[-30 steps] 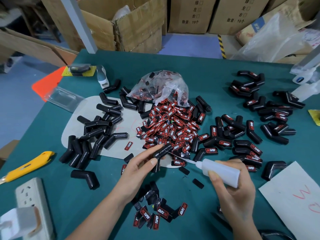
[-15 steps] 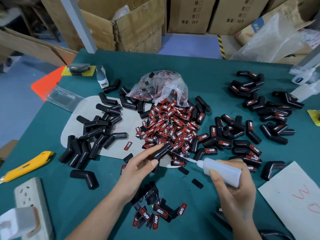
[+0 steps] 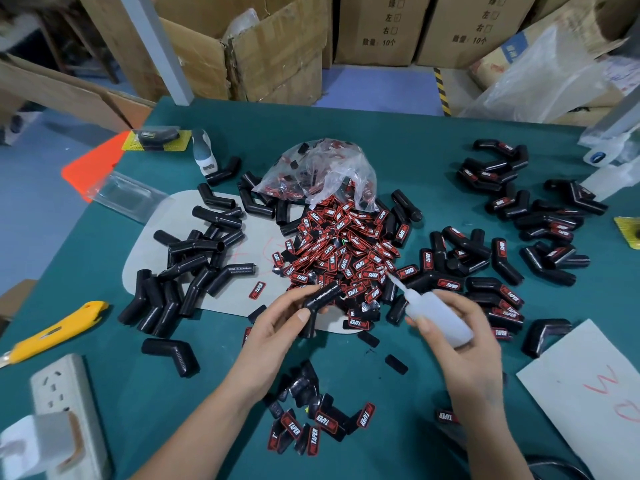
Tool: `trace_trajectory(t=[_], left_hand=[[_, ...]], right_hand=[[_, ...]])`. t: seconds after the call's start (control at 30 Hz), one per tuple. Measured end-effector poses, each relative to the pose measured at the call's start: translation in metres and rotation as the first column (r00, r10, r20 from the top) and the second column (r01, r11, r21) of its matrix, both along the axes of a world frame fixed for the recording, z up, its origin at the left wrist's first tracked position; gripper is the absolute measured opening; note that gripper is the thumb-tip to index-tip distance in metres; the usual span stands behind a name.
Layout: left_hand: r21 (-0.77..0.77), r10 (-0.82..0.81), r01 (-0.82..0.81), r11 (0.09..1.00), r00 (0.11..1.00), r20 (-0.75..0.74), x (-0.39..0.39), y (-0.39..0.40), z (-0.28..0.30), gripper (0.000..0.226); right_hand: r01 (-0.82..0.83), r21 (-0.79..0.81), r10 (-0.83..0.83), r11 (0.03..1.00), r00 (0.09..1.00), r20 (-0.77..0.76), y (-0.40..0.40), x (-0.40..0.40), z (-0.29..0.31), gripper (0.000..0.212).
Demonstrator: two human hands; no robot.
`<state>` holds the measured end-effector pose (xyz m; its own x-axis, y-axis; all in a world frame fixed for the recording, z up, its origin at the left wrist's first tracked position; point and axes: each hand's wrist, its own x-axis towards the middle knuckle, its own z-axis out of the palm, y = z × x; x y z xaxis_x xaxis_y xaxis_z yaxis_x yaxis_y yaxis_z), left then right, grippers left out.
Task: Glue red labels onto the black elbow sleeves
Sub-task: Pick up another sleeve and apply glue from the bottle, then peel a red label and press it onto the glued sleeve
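The left hand (image 3: 277,327) curls its thumb and fingers round a plain black rubber elbow sleeve (image 3: 320,301), holding it just above the near edge of the heap of small red-and-black printed labels (image 3: 341,258) in the middle of the green table (image 3: 398,143). The right hand (image 3: 464,344) wraps round a translucent white squeeze bottle of glue (image 3: 438,315), its thin nozzle pointing away from the person, toward the label heap and clear of the held sleeve.

By the look of it the job is about half done. A spread of labelled black sleeves (image 3: 519,244) covers the right side of the table, out to its far right corner, while a bare, unlabelled batch (image 3: 187,268) lies left of the heap. The held sleeve shows no label yet, so pressing one on seems to be next.

Room is tight. A few loose labels (image 3: 318,420) sit near the front edge between the forearms, a yellow utility knife (image 3: 52,332) lies at the left edge, and a white sheet with red marks (image 3: 595,393) fills the near right corner.
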<state>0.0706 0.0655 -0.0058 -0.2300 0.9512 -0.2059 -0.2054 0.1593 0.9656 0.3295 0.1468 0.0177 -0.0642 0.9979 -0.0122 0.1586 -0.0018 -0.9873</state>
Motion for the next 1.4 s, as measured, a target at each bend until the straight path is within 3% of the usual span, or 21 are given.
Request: trace_trajectory(t=[0.17,0.33,0.53,0.8,0.87,0.93,0.97,1.03,1.07,1.17,1.27,1.4], left_hand=[[0.007,0.028,-0.028,1.000,0.999,-0.034,0.000,0.000,0.000,0.036],[0.001,0.036,-0.036,0.999,0.999,-0.040,0.001,0.000,0.002,0.038],[-0.003,0.040,-0.040,0.999,0.996,-0.078,0.001,0.000,-0.003,0.032],[0.012,0.012,-0.010,1.000,0.989,-0.144,0.001,0.000,-0.004,0.037],[0.016,0.043,-0.041,0.999,0.986,-0.161,0.001,-0.001,-0.005,0.037],[0.030,0.096,-0.092,0.995,0.985,-0.147,0.001,0.000,-0.006,0.034],[0.036,0.120,-0.117,0.993,0.984,-0.132,0.001,0.001,-0.005,0.031],[0.046,0.160,-0.156,0.987,0.978,-0.135,0.001,0.002,-0.004,0.028],[0.052,0.170,-0.164,0.985,0.974,-0.148,0.001,0.002,-0.004,0.025],[0.067,0.212,-0.204,0.977,0.965,-0.155,0.002,0.002,-0.002,0.019],[0.064,0.225,-0.218,0.974,0.963,-0.149,0.001,0.002,-0.002,0.024],[0.062,0.209,-0.205,0.977,0.974,-0.082,0.001,0.003,-0.001,0.021]], right_hand=[[-0.066,0.065,0.045,0.996,0.960,0.277,0.003,0.005,-0.004,0.041],[-0.075,0.037,0.057,0.997,0.936,0.346,0.007,0.006,-0.002,0.054],[-0.066,0.025,0.052,0.998,0.924,0.379,0.008,0.005,0.000,0.046],[-0.065,0.057,0.039,0.996,0.925,0.378,0.009,0.002,-0.005,0.055],[0.030,0.228,-0.106,0.973,0.938,0.330,0.006,0.004,-0.003,0.049],[0.105,0.600,-0.316,0.793,0.913,0.259,-0.002,0.008,0.003,0.035],[0.081,0.719,-0.336,0.690,0.916,0.219,-0.009,0.008,0.003,0.024],[-0.090,0.768,-0.179,0.634,0.949,0.259,-0.024,-0.006,0.003,0.005],[-0.213,0.727,-0.096,0.653,0.929,0.358,-0.029,-0.017,0.001,0.006],[-0.460,0.489,0.016,0.741,0.740,0.672,-0.029,-0.048,-0.012,0.043],[-0.524,0.378,0.013,0.763,0.597,0.802,-0.014,-0.062,-0.013,0.071],[-0.537,0.230,-0.021,0.812,0.367,0.930,0.006,-0.072,-0.004,0.083]])
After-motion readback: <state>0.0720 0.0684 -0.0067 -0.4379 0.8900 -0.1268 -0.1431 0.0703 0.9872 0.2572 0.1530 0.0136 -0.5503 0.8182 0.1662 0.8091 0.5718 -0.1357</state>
